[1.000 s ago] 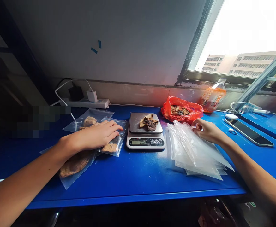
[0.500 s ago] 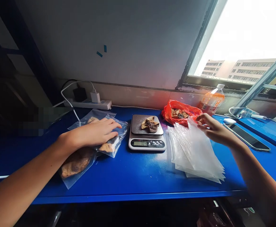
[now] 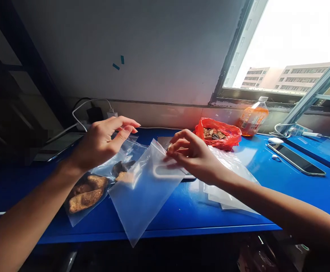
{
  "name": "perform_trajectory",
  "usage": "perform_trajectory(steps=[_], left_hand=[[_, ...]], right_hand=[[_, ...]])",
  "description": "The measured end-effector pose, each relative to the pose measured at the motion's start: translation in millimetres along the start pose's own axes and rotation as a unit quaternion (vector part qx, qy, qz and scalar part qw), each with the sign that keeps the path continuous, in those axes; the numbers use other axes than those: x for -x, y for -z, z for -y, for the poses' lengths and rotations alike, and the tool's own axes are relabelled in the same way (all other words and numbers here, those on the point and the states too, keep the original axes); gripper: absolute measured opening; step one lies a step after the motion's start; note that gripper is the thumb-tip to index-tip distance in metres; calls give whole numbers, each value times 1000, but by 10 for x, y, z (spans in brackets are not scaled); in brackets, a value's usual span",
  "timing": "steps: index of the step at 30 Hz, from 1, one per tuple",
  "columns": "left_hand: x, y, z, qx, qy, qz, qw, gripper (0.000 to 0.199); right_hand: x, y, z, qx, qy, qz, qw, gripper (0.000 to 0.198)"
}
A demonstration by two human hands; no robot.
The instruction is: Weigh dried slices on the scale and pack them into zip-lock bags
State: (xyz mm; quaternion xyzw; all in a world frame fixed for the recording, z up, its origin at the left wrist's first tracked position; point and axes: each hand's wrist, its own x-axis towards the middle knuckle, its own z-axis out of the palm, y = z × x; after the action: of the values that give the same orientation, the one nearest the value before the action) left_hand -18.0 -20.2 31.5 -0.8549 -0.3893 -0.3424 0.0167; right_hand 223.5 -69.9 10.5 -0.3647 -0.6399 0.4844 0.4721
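Observation:
My right hand (image 3: 193, 155) pinches one corner of an empty clear plastic bag (image 3: 145, 204), which hangs over the front of the table. Behind that bag and hand, a kitchen scale (image 3: 162, 142) is mostly hidden, along with the dried pieces on it. My left hand (image 3: 105, 139) is raised with nothing in it, thumb and fingers apart, left of the held bag. Under it lie filled clear bags, one with brown dried pieces (image 3: 88, 194) and one with a dark piece (image 3: 123, 168). A stack of clear bags (image 3: 235, 166) lies beneath my right forearm.
At the back right, a red plastic bag (image 3: 231, 136) holds more dried pieces, beside a bottle of orange drink (image 3: 252, 120). A phone (image 3: 298, 160) and a white earbud case (image 3: 275, 141) lie at the right. A white charger (image 3: 112, 113) and cables are at the back left.
My right hand has moved left from the stack, bringing one clear bag in front of the scale. My left hand has lifted off the filled bags.

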Motion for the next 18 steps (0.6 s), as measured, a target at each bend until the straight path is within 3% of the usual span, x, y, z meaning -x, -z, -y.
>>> perform_trajectory(steps=[3, 7, 12, 18], left_hand=[[43, -50, -105, 11, -90, 6, 996, 24], [102, -186, -198, 14, -245, 77, 966, 13], [157, -273, -256, 24, -279, 150, 948, 9], [191, -413, -293, 27, -306, 120, 944, 23]], right_hand=[[-15, -181, -60, -59, -4, 23, 998, 40], [61, -269, -199, -96, -24, 0, 995, 50], [186, -321, -407, -110, -28, -24, 993, 48], [265, -366, -427, -55, 1, -48, 997, 32]])
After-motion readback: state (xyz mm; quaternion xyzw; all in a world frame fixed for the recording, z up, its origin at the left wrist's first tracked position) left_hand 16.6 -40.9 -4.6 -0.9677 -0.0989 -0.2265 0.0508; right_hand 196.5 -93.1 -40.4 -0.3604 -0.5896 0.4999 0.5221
